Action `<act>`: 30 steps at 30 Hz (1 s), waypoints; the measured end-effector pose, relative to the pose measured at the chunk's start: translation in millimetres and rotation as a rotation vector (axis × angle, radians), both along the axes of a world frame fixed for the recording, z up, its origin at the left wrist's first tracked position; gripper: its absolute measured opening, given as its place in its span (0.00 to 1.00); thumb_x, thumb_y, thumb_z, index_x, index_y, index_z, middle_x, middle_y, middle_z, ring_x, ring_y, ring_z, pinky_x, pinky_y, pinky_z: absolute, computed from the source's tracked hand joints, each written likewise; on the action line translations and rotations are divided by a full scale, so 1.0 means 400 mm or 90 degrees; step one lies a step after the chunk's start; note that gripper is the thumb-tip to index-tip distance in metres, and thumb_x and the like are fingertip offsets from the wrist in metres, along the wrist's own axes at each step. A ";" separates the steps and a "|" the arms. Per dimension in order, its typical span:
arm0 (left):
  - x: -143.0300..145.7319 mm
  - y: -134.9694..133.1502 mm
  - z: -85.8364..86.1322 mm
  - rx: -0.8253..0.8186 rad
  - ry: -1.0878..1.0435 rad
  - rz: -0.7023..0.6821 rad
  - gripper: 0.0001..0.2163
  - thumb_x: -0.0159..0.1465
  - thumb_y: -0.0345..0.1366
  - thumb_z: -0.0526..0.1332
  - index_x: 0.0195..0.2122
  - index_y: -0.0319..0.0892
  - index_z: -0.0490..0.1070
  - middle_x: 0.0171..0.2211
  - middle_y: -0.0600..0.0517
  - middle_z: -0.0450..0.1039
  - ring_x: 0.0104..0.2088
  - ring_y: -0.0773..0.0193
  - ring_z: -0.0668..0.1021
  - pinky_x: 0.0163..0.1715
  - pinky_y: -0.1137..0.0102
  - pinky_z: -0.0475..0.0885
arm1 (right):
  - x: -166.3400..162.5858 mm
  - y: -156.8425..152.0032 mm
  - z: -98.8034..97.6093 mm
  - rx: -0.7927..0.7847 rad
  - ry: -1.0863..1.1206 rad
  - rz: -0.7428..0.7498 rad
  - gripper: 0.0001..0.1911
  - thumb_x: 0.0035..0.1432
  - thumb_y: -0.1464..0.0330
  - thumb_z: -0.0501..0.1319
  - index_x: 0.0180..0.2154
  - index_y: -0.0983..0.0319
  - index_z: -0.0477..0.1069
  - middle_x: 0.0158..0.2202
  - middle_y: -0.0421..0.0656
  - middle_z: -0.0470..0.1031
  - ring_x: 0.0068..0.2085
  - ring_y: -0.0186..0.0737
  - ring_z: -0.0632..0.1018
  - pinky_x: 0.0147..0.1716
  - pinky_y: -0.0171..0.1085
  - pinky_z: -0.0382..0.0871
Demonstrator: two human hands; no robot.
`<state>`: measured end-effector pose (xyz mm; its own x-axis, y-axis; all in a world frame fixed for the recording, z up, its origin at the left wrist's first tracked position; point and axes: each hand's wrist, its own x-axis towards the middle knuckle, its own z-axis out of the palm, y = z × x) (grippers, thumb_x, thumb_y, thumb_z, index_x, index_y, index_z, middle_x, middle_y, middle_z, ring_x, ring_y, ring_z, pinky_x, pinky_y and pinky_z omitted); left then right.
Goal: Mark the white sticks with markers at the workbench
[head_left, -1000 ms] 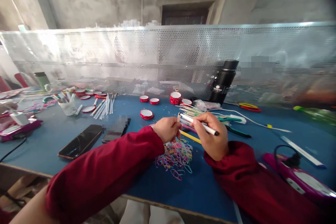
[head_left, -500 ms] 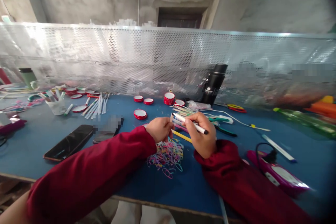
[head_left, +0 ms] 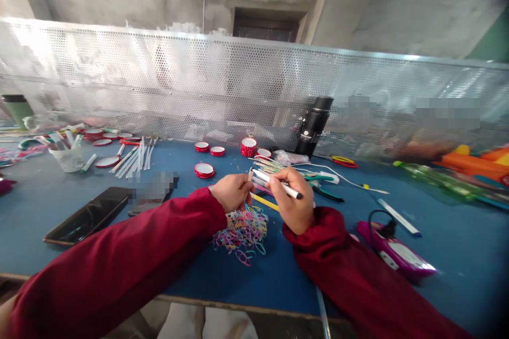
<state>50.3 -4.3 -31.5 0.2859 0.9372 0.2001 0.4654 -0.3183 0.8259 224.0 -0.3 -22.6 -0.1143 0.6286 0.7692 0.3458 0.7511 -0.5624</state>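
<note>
In my right hand [head_left: 296, 198] is a slim white marker [head_left: 281, 184] with a black end, held like a pen. Its other end meets a small pale strip [head_left: 250, 174] that rises from the pinched fingers of my left hand [head_left: 231, 192]; most of that strip is hidden. Just below both hands lies a loose heap of coloured rubber bands [head_left: 243, 230]. A yellow stick [head_left: 265, 202] lies behind the heap, between the hands.
Left of me are a dark phone [head_left: 89, 214], a cup of markers [head_left: 67, 158] and white sticks [head_left: 139, 159]. Red round tins [head_left: 204, 170] and a black bottle [head_left: 314, 127] stand toward the perforated metal screen [head_left: 191, 74]. A purple power strip [head_left: 397, 254] lies right.
The whole view has shifted, so things appear further left. Both hands keep their grips, with the marker still against the pale strip.
</note>
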 end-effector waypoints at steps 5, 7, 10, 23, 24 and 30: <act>0.000 0.002 -0.002 -0.001 -0.005 -0.004 0.13 0.65 0.40 0.46 0.35 0.40 0.67 0.24 0.53 0.74 0.15 0.73 0.72 0.15 0.78 0.64 | 0.000 0.000 0.000 0.001 -0.010 0.006 0.05 0.57 0.66 0.58 0.30 0.59 0.67 0.27 0.40 0.73 0.28 0.38 0.73 0.29 0.37 0.67; -0.001 0.004 -0.005 -0.002 -0.013 -0.010 0.13 0.65 0.40 0.46 0.35 0.40 0.66 0.24 0.53 0.74 0.15 0.73 0.72 0.15 0.78 0.64 | 0.000 0.000 0.001 0.004 -0.009 0.003 0.05 0.57 0.66 0.58 0.30 0.59 0.67 0.26 0.40 0.73 0.28 0.38 0.73 0.29 0.37 0.67; -0.001 0.005 -0.007 -0.017 -0.034 -0.007 0.12 0.65 0.40 0.47 0.35 0.40 0.66 0.24 0.53 0.74 0.15 0.73 0.71 0.14 0.79 0.64 | 0.000 -0.001 0.003 0.006 -0.010 0.000 0.05 0.57 0.66 0.58 0.29 0.59 0.67 0.26 0.40 0.73 0.28 0.37 0.73 0.29 0.37 0.67; 0.020 -0.009 0.021 -0.209 -0.233 -0.044 0.09 0.67 0.36 0.48 0.34 0.39 0.64 0.21 0.54 0.72 0.13 0.73 0.70 0.14 0.78 0.63 | 0.002 -0.005 0.005 0.013 -0.009 0.003 0.06 0.58 0.67 0.58 0.29 0.59 0.67 0.26 0.39 0.72 0.27 0.37 0.72 0.29 0.37 0.65; 0.020 -0.010 0.021 -0.210 -0.233 -0.043 0.09 0.67 0.36 0.48 0.34 0.39 0.64 0.21 0.54 0.72 0.13 0.73 0.70 0.14 0.78 0.63 | 0.002 -0.005 0.004 0.015 -0.015 0.003 0.06 0.58 0.67 0.58 0.29 0.59 0.67 0.26 0.39 0.72 0.27 0.37 0.72 0.29 0.37 0.65; 0.019 -0.011 0.024 -0.198 -0.246 -0.041 0.09 0.67 0.36 0.48 0.33 0.40 0.62 0.21 0.54 0.72 0.14 0.73 0.70 0.14 0.78 0.63 | 0.002 -0.002 0.004 0.011 -0.004 -0.011 0.06 0.58 0.66 0.58 0.29 0.59 0.67 0.26 0.39 0.73 0.28 0.37 0.73 0.29 0.37 0.66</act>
<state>57.9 -8.5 -21.9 0.3047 0.9523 0.0159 0.0940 -0.0467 0.9945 224.9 -0.9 -21.1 -0.1080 0.6170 0.7796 0.3627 0.7546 -0.5469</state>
